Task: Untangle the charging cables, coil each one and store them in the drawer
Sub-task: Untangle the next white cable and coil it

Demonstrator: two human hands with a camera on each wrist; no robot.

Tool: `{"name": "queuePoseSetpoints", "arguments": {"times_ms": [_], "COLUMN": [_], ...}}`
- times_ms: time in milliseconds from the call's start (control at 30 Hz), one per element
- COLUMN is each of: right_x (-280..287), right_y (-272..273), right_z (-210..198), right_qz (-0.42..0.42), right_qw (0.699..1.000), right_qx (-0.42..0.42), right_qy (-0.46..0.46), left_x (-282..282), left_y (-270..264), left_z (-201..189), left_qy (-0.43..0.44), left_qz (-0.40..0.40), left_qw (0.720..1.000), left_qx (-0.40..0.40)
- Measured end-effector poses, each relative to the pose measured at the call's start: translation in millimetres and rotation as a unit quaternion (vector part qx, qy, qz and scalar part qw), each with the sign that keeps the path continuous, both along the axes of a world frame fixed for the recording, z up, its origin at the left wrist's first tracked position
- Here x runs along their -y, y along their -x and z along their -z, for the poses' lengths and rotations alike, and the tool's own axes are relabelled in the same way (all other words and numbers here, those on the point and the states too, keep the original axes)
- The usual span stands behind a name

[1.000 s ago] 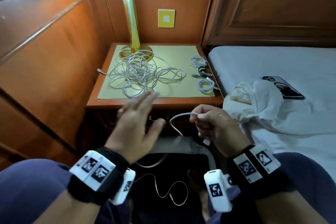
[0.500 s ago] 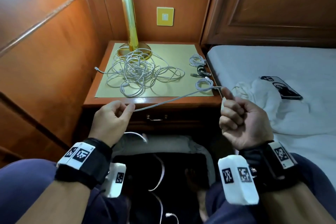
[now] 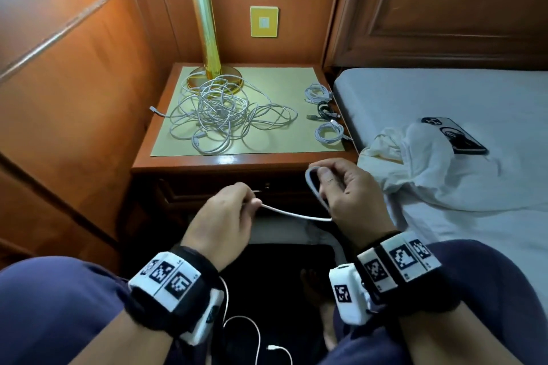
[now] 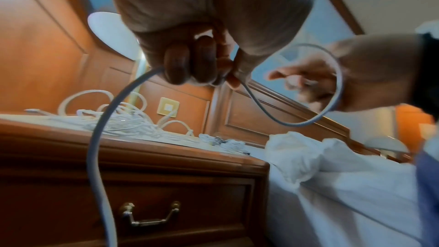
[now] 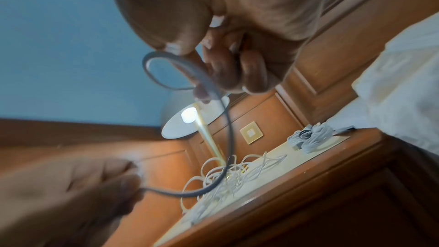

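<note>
Cable [image 3: 293,214] now slackens between hands drawn closer; right hand [image 3: 350,195] pinches its first loop, left hand [image 3: 228,216] pinches the feed: coiling begins.

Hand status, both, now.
Left hand: pinches the white charging cable.
Right hand: grips a loop of the same cable.

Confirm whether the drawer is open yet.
No, the drawer sits flush in the nightstand, handle untouched, while both hands hold a cable.
</note>
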State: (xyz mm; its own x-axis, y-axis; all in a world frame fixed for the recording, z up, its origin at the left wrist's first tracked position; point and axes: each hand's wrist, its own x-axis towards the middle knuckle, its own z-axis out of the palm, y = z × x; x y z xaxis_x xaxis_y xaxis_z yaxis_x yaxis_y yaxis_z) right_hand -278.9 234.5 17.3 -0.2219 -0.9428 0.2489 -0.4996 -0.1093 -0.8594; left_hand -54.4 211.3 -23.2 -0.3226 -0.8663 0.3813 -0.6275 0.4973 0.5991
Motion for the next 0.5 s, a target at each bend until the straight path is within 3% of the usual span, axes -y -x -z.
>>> {"name": "queuePoseSetpoints", "arguments": {"times_ms": [67,133,267,367,433,500], "right_x": [2,2,2,9,14,16], "right_y": [9,12,-3,-3,6,17], "right_z": [-2,-2,4,7,5,3], "right_qz": [0.022,0.007,-0.043,0.023,0.093,0.135], "right_qw": [1.0,1.0,0.993,0.966,0.928,0.888], "right_qx": [0.001,0.012,0.09,0.237,0.33,0.397], "right_qy": [-0.006,-0.024,-0.063,-0.104,-0.147,-0.188], "left_x": [5,6,-4,-14,-16,-11], "left_y": [-10,-15,-10,-2,-1,-3], "left_z": [-4,-7,-6,-8,-14,-20], "left_qy": [0.0,0.001,-0.091,-0.208,-0.25,-0.203], "left_qz": [-0.041,-0.027,0.106,0.18,0.199,0.183], "left_qw": [0.999,1.0,0.988,0.953,0.946,0.961], "left_qx": [-0.009,-0.005,0.062,0.125,0.051,-0.039]}}
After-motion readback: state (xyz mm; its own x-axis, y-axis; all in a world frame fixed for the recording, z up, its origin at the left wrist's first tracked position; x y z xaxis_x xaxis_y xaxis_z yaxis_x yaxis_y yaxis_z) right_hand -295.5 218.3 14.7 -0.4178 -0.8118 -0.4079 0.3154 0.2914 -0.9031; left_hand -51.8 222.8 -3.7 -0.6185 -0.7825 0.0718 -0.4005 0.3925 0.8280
